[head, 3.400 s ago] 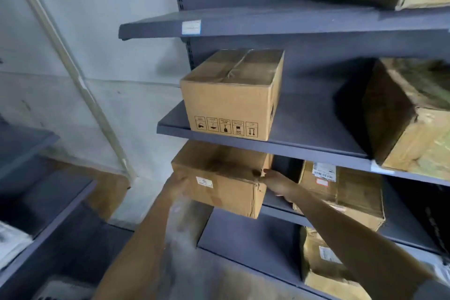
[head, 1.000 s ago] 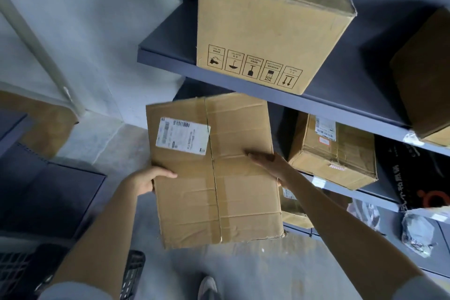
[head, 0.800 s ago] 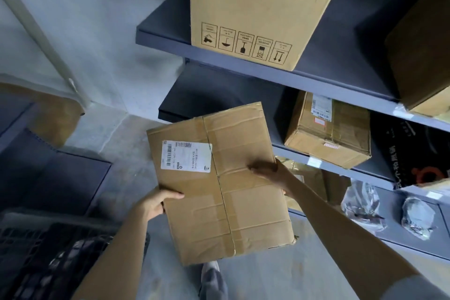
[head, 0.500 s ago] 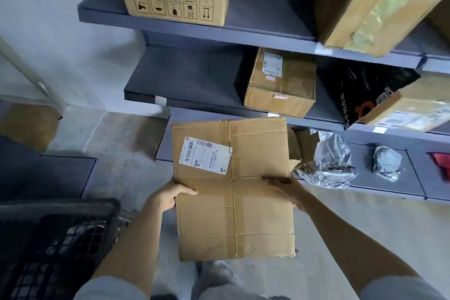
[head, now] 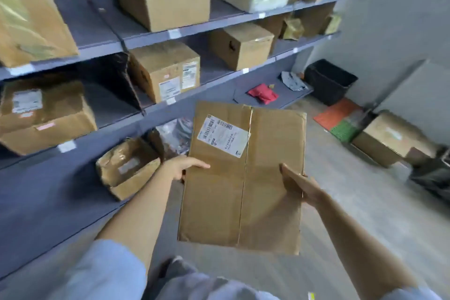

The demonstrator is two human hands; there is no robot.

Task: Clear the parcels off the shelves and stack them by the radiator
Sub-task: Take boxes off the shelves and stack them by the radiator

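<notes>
Now the carry is under way: the parcel [head: 243, 178] is off the shelves [head: 170, 31], held at centre between the left hand [head: 181, 165] and right hand [head: 298, 184], thumbs on top, other fingers hidden beneath. No radiator shows; next, probably walk toward 2 o'clock.

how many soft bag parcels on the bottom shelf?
3: a silver bag just left of the held box, a red pouch beyond it, a grey bag at the far end. The box may hide more.
</notes>
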